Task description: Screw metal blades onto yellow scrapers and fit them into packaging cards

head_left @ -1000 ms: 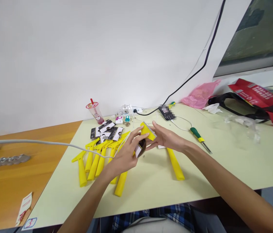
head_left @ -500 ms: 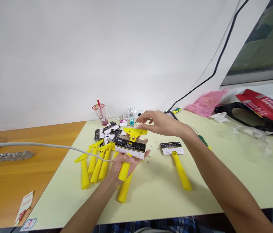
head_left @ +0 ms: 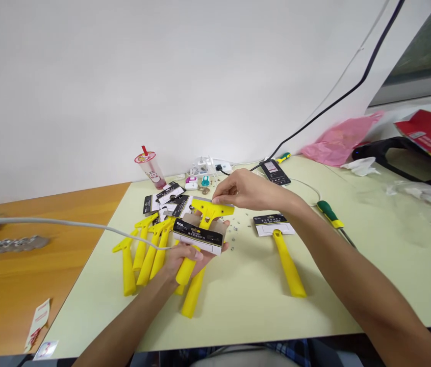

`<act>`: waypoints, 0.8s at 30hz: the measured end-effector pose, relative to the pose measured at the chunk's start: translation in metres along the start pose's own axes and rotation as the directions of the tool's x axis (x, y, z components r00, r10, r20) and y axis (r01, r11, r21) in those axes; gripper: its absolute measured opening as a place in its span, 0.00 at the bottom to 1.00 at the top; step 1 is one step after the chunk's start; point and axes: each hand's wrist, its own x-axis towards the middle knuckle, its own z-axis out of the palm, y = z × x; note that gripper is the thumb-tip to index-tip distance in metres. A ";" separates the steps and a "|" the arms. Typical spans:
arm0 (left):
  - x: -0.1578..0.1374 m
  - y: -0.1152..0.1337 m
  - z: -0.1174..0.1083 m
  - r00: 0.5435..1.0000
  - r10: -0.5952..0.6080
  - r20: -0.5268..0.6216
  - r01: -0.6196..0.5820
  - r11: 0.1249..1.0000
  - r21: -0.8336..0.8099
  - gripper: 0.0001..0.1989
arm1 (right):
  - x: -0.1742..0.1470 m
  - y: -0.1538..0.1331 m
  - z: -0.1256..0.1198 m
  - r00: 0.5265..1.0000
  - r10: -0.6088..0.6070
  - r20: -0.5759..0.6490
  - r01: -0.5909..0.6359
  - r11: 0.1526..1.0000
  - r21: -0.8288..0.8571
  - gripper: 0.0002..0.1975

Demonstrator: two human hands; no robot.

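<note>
A yellow scraper point(head_left: 211, 211) lies across my left hand point(head_left: 175, 261), whose thumb presses on its handle. Around the scraper's neck is a black-and-white cardboard sleeve point(head_left: 198, 236), raised above the table. My right hand point(head_left: 248, 191) comes over from the right, thumb and fingertips pinched on the top edge of the scraper's head. Several yellow scrapers without sleeves, one at the left end point(head_left: 128, 270), lie beside and under my left forearm. To the right rests another scraper point(head_left: 289, 270) with its own card point(head_left: 272, 225) at the head.
Loose cards point(head_left: 170, 192), a cup with a straw point(head_left: 152, 171) and a power strip point(head_left: 223, 166) stand at the back. Small metal bits point(head_left: 235, 229) are scattered mid-table. A phone point(head_left: 275, 172), screwdriver point(head_left: 329, 214) and pink bag point(head_left: 341, 142) lie right. A grey cable point(head_left: 66, 224) crosses the left.
My right hand's fingers have closed from a loose spread into a pinch at the scraper's top edge. The left hand with the scraper has shifted slightly left; the view has turned a little.
</note>
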 end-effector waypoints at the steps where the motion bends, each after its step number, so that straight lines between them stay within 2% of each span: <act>1: -0.001 0.000 -0.001 1.000 -0.008 0.005 0.008 1.000 -0.011 0.46 | 0.000 0.002 0.001 1.000 -0.001 -0.004 0.001 1.000 0.014 0.13; 5: -0.005 0.000 -0.006 0.999 -0.044 0.021 0.044 0.999 -0.017 0.43 | 0.003 0.006 0.006 1.000 0.024 -0.006 -0.023 0.997 0.070 0.13; 13: -0.012 0.002 -0.012 0.996 -0.069 0.060 0.072 0.996 -0.053 0.43 | 0.005 0.011 0.009 0.998 0.052 0.034 -0.059 0.957 0.285 0.16; 16: -0.014 0.005 -0.007 0.997 -0.052 0.052 0.056 0.995 -0.078 0.48 | 0.007 0.011 0.011 0.998 0.049 0.050 -0.063 0.938 0.340 0.19; 19: -0.017 0.008 0.002 1.000 -0.020 -0.006 0.019 0.994 -0.111 0.52 | 0.008 0.012 0.013 0.998 0.046 0.033 -0.054 0.932 0.358 0.20; 24: -0.019 0.012 0.011 0.999 -0.022 -0.031 0.017 0.988 -0.151 0.53 | 0.008 0.011 0.012 0.997 0.058 0.046 -0.071 0.928 0.366 0.20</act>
